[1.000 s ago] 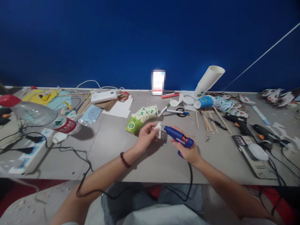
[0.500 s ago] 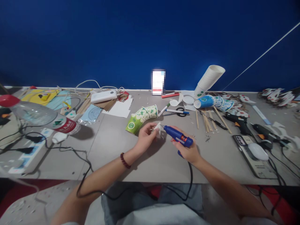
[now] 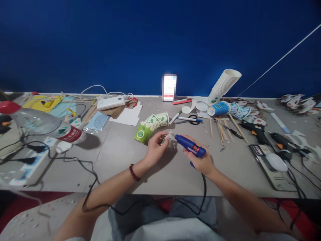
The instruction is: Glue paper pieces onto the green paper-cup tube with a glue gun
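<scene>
In my right hand [image 3: 197,157] is a blue hot glue gun [image 3: 188,145], its nozzle pointing left. My left hand [image 3: 157,147] pinches a small white paper piece [image 3: 167,137] with a bit of green on it, partly hidden by the fingers. The nozzle tip is close to the paper's right edge; whether they touch I cannot tell. Just behind my left hand lies a curved row of green patterned paper cups [image 3: 152,124] joined together. A dark cord [image 3: 204,187] hangs from the glue gun over the table's front edge.
A plastic bottle [image 3: 57,125] and a power strip [image 3: 40,164] lie at left. White paper cups [image 3: 224,86] are stacked at the back right, near blue joined cups [image 3: 227,109]. Scissors [image 3: 194,119], wooden sticks [image 3: 222,130], black glue guns [image 3: 254,130] and a phone [image 3: 273,170] lie at right.
The paper piece in my left hand has turned slightly, showing more of its green side. The glue gun stays almost in place beside it.
</scene>
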A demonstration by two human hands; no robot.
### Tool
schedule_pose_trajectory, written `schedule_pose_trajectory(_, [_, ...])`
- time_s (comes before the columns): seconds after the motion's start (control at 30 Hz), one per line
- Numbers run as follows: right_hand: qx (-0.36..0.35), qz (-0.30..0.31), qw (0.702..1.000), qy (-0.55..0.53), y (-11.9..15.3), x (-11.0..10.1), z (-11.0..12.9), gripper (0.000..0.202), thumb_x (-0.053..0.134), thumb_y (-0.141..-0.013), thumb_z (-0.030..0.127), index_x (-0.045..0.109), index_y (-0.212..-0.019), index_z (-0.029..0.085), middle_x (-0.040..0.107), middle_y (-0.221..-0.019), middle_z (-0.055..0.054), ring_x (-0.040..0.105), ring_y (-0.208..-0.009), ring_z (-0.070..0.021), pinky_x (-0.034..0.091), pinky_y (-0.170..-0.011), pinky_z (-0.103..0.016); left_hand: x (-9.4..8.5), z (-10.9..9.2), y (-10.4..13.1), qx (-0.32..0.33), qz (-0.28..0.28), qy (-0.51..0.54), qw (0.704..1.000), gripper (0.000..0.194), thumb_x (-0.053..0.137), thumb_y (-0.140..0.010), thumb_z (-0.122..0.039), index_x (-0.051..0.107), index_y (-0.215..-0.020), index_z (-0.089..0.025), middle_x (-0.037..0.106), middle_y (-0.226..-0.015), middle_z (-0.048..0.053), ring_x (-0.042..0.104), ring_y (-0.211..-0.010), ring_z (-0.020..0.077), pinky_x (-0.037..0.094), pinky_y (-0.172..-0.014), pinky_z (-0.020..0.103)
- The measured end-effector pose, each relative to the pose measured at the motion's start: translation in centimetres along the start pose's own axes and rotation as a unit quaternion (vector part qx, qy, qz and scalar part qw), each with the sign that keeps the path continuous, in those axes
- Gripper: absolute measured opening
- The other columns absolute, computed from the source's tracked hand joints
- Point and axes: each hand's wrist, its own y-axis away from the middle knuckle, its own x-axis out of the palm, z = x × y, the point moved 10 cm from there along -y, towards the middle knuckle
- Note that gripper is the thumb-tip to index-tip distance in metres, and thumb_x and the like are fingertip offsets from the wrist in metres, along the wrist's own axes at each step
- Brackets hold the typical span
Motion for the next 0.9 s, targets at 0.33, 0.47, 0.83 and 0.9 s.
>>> schedule_pose_trajectory(0.33, [0.008, 0.004, 1.000, 0.009, 0.07, 0.05, -0.34, 0.048, 0.058, -0.078, 0.018, 0.061, -0.125, 0.020, 0.070, -0.111, -0.008, 0.066, -0.069, -0.0156, 0.057, -0.071, -0.030, -0.44, 0.05, -0.10, 0.023, -0.007, -0.054, 0.998, 0.026, 0.064, -0.082, -0.039, 0.065, -0.097, -0.018, 0.058, -0.074, 0.000, 0.049, -0.055, 0.0080, 0.042, -0.047, 0.018])
schedule_pose_trajectory(0.47, [0.000, 0.005, 1.000, 0.012, 0.12, 0.06, -0.21, 0.047, 0.059, -0.078, 0.018, 0.061, -0.125, 0.018, 0.069, -0.113, -0.010, 0.067, -0.071, -0.0162, 0.057, -0.071, -0.030, -0.42, -0.33, -0.02, 0.033, -0.011, -0.061, 0.998, 0.027, 0.065, -0.081, -0.039, 0.067, -0.096, -0.017, 0.059, -0.073, 0.001, 0.050, -0.057, 0.0090, 0.045, -0.050, 0.019])
schedule_pose_trajectory(0.83, [-0.018, -0.029, 0.999, 0.029, 0.27, -0.74, 0.49, 0.043, 0.059, -0.080, 0.023, 0.061, -0.123, 0.020, 0.073, -0.091, -0.006, 0.066, -0.067, -0.0178, 0.058, -0.070, -0.033, -0.15, -0.23, 0.20, -0.001, -0.014, -0.031, 0.999, 0.024, 0.068, -0.077, -0.037, 0.069, -0.092, -0.018, 0.064, -0.078, 0.003, 0.052, -0.059, 0.0098, 0.044, -0.049, 0.018])
schedule_pose_trajectory(0.9, [-0.015, -0.029, 0.999, 0.027, 0.29, -0.78, 0.50, 0.044, 0.060, -0.080, 0.023, 0.061, -0.124, 0.020, 0.073, -0.088, -0.006, 0.066, -0.066, -0.0178, 0.058, -0.068, -0.032, 0.06, -0.30, 0.16, -0.002, -0.006, -0.032, 0.999, 0.026, 0.068, -0.077, -0.038, 0.069, -0.092, -0.017, 0.065, -0.077, 0.003, 0.051, -0.056, 0.0088, 0.043, -0.047, 0.018])
